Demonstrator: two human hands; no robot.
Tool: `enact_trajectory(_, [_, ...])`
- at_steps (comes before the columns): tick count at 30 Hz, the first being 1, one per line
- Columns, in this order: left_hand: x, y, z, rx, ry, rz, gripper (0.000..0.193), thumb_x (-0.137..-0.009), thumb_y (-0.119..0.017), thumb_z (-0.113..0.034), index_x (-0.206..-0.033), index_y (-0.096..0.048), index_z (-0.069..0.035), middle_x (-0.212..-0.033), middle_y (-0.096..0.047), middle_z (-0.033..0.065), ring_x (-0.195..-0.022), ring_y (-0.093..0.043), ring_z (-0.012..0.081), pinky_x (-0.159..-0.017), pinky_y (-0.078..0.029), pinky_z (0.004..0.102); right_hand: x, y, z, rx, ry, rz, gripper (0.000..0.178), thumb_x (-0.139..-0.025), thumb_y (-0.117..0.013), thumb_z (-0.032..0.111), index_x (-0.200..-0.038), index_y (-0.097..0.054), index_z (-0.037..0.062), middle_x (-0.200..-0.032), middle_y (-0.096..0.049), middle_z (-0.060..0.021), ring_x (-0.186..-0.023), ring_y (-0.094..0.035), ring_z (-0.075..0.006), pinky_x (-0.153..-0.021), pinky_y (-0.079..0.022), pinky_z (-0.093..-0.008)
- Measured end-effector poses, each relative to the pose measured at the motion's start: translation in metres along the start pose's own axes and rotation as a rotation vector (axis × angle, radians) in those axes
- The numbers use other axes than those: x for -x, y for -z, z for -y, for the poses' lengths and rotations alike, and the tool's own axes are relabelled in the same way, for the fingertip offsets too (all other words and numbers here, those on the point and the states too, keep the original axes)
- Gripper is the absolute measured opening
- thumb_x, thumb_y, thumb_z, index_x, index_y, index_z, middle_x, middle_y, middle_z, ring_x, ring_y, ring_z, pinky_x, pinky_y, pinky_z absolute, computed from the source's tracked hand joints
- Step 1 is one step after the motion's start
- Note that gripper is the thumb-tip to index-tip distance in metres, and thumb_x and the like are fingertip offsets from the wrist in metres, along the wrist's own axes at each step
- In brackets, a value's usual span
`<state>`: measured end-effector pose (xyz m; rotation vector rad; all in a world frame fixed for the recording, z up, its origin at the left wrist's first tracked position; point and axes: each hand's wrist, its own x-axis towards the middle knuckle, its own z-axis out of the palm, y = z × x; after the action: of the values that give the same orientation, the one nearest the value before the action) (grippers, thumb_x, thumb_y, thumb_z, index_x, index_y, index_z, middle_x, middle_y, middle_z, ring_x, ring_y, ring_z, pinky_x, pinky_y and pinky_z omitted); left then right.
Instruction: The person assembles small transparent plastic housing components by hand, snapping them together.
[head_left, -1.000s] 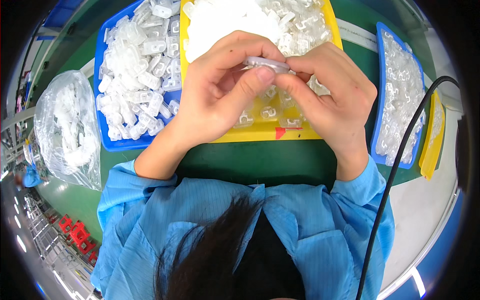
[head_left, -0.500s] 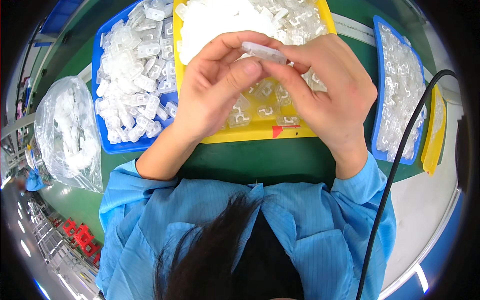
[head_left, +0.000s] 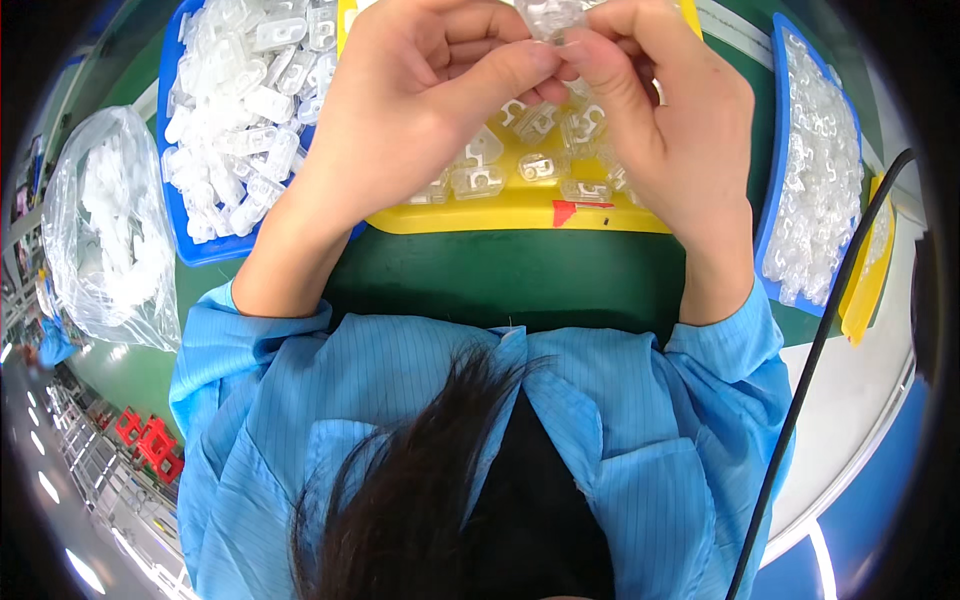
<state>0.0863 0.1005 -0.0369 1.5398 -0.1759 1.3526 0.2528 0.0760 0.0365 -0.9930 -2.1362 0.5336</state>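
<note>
A small clear plastic part [head_left: 552, 14] shows between my fingertips near the top edge, its upper end cut off by the frame. My left hand [head_left: 420, 100] is closed, with thumb and fingertips pinched at the part's near side. From the other side my right hand [head_left: 675, 110] pinches it too, and the two thumb tips almost meet. Both hands are above a yellow tray [head_left: 520, 219], where similar clear parts [head_left: 478, 180] lie loose. The fingers partly hide the piece.
Heaped with translucent parts, a blue tray [head_left: 176, 225] stands on the left beside a clear plastic bag [head_left: 105, 310] of white pieces. Another blue tray [head_left: 773, 215] of clear parts and a yellow tray [head_left: 858, 305] are at right. A black cable [head_left: 800, 410] curves down the right side.
Both hands have moved up in the picture with the clear part, which tilted to show a broader face. The view has shifted, so the trays sit higher.
</note>
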Motion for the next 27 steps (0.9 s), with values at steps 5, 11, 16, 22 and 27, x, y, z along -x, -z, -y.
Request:
enact_trajectory(5, [-0.001,-0.012,-0.009,-0.272,-0.105,-0.133,0.022,-0.089,-0.053,0.004,-0.110,-0.049,0.001,-0.094,-0.058,0.0061,-0.085,-0.058,0.0094,-0.077,-0.047,0.0208,0.005,-0.004,-0.010,0.025,-0.035,0.087,0.020,-0.085,-0.063,0.021,-0.081,-0.060,0.0018,-0.065,-0.056,-0.0113,-0.055,-0.052,-0.0234,-0.052,-0.042,-0.0286])
enact_trajectory(11, [-0.007,-0.010,-0.023,-0.273,0.050,-0.056,0.013,-0.093,-0.050,-0.005,-0.104,-0.054,0.002,-0.088,-0.061,0.0061,-0.078,-0.059,0.0092,-0.072,-0.048,0.0211,0.006,-0.008,-0.019,-0.079,-0.045,0.133,0.020,-0.091,-0.058,0.022,-0.085,-0.059,0.0029,-0.061,-0.048,-0.0026,-0.054,-0.042,-0.0090,-0.050,-0.033,-0.0228])
enact_trajectory(16, [-0.009,-0.034,-0.054,-0.015,0.956,-0.596,0.021,-0.095,-0.048,-0.012,-0.111,-0.054,0.001,-0.083,-0.063,0.0077,-0.073,-0.061,0.0115,-0.067,-0.050,0.0223,0.015,-0.018,-0.025,-0.717,-0.470,0.201,0.026,-0.093,-0.053,0.027,-0.082,-0.057,0.0038,-0.061,-0.043,0.0033,-0.053,-0.033,-0.0045,-0.047,-0.024,-0.0205])
enact_trajectory(22, [-0.009,-0.031,-0.050,0.204,0.937,-0.640,0.017,-0.087,-0.059,-0.010,-0.103,-0.060,-0.004,-0.081,-0.066,0.0083,-0.071,-0.064,0.0179,-0.067,-0.052,0.0262,0.013,-0.012,-0.033,-1.215,-0.797,0.351,0.027,-0.093,-0.053,0.027,-0.077,-0.056,0.0059,-0.064,-0.041,0.0057,-0.053,-0.030,-0.0026,-0.046,-0.020,-0.0200])
enact_trajectory(27, [0.011,-0.011,-0.026,0.340,0.486,-0.267,0.035,-0.094,-0.050,-0.009,-0.127,-0.045,0.002,-0.079,-0.062,0.0073,-0.068,-0.058,0.0107,-0.066,-0.048,0.0210,0.013,-0.023,-0.022,-0.985,-0.677,0.237,0.026,-0.094,-0.052,0.028,-0.084,-0.059,0.0044,-0.065,-0.041,0.0059,-0.056,-0.031,-0.0022,-0.048,-0.021,-0.0194])
